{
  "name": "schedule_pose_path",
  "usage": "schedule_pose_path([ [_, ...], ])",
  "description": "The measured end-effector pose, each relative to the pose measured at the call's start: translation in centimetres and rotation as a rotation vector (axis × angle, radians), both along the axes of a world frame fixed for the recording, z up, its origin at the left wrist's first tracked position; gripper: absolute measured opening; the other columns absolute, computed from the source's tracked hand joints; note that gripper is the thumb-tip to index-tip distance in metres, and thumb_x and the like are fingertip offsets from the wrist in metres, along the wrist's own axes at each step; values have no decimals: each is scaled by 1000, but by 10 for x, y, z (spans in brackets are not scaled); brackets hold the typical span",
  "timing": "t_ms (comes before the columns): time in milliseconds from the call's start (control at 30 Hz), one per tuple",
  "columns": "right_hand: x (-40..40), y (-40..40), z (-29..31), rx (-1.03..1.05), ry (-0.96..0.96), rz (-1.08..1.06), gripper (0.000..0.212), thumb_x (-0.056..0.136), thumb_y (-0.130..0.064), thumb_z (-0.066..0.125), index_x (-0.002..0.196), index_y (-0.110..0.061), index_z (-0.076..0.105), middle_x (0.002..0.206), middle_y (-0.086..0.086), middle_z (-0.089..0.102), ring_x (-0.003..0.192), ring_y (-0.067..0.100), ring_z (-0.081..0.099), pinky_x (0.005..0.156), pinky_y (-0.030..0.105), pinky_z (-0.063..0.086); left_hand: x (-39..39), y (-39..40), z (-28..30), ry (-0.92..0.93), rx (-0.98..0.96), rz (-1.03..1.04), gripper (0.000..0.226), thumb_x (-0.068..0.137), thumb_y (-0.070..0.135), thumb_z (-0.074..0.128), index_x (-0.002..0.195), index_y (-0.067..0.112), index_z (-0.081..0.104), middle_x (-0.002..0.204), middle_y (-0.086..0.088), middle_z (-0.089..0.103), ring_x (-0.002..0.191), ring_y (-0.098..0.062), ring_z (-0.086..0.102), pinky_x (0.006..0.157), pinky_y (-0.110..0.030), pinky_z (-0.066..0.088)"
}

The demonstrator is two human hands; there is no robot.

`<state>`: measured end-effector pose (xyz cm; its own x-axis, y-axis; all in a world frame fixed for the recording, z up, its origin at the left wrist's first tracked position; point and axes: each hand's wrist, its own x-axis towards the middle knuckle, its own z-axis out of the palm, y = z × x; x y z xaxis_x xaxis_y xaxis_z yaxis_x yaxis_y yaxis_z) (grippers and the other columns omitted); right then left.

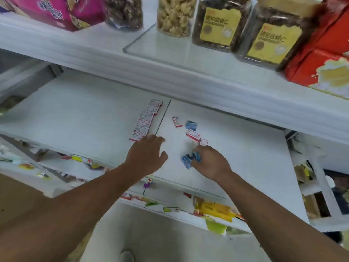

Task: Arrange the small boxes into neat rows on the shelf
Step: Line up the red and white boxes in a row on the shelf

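Note:
A row of several small red-and-white boxes (146,120) lies on the white shelf (75,114), running back along the shelf's seam. My left hand (146,155) rests palm down at the near end of that row, fingers apart and holding nothing. To the right lie loose boxes: a red-and-white box (177,121), a blue box (191,125), and two more red-and-white ones (193,134) (204,142). My right hand (210,160) is closed on blue boxes (187,160) near the shelf's front.
The upper shelf (170,72) overhangs the work area and carries jars of nuts (219,23), a pink box (56,10) and a red box (324,59). Packets and price tags (213,208) show on the lower shelf edge. Another rack (321,186) stands right.

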<state>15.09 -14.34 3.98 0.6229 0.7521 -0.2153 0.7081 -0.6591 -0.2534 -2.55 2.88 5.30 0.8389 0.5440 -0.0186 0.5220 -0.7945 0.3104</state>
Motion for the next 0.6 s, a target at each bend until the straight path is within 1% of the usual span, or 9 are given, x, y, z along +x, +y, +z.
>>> schedule_pose_path([
  [67, 1, 14, -3, -45, 12, -50, 33, 88, -47, 62, 114, -27, 64, 110, -1, 69, 94, 23, 67, 80, 42, 61, 1, 13, -14, -34, -38, -19, 49, 100, 47, 55, 145, 28, 55, 145, 3, 61, 127, -23, 61, 105, -43, 53],
  [133, 7, 31, -8, -81, 40, -103, 42, 84, -45, 64, 122, -27, 60, 114, 0, 69, 97, 23, 67, 83, 42, 61, 4, 25, -29, -36, -58, -33, 50, 99, 46, 54, 146, 28, 55, 146, 3, 60, 128, -22, 60, 105, -42, 53],
  [200, 20, 49, -15, -88, 60, -149, 48, 80, -45, 65, 123, -26, 58, 113, 2, 65, 97, 24, 66, 83, 41, 61, 7, 31, -43, -32, -79, -46, 51, 100, 44, 54, 148, 29, 54, 149, 4, 58, 130, -22, 58, 107, -42, 52],
  [267, 34, 67, -20, -88, 51, -179, 48, 82, -42, 65, 125, -21, 56, 116, 5, 60, 102, 27, 64, 85, 40, 58, 11, 33, -58, -32, -88, -67, 51, 100, 44, 52, 149, 30, 52, 149, 5, 57, 132, -21, 56, 109, -41, 50],
  [333, 50, 82, -30, -79, 34, -200, 49, 86, -41, 65, 129, -20, 55, 121, 7, 58, 109, 29, 62, 90, 42, 56, 13, 34, -70, -38, -89, -84, 51, 100, 45, 51, 150, 31, 51, 150, 6, 56, 132, -19, 55, 111, -40, 49],
  [433, 74, 98, -52, -127, -3, -199, 57, 88, -40, 64, 139, -20, 51, 126, 8, 56, 116, 30, 57, 96, 45, 54, 15, 37, -87, -57, -93, -90, 52, 100, 45, 51, 149, 32, 50, 151, 8, 56, 133, -17, 55, 114, -39, 46],
  [500, 92, 108, -71, -139, -23, -184, 54, 87, -40, 64, 136, -19, 53, 124, 8, 57, 115, 31, 57, 96, 46, 54, 20, 39, -93, -79, -77, -91, 51, 99, 45, 51, 148, 32, 51, 149, 9, 56, 132, -16, 55, 114, -40, 46],
  [600, 109, 118, -93, -54, -102, -153, 46, 89, -42, 61, 128, -18, 57, 116, 9, 61, 107, 32, 62, 92, 46, 55, 36, 42, -96, -124, -38, -89, 47, 99, 42, 54, 144, 31, 55, 145, 10, 59, 129, -14, 57, 111, -39, 49],
])
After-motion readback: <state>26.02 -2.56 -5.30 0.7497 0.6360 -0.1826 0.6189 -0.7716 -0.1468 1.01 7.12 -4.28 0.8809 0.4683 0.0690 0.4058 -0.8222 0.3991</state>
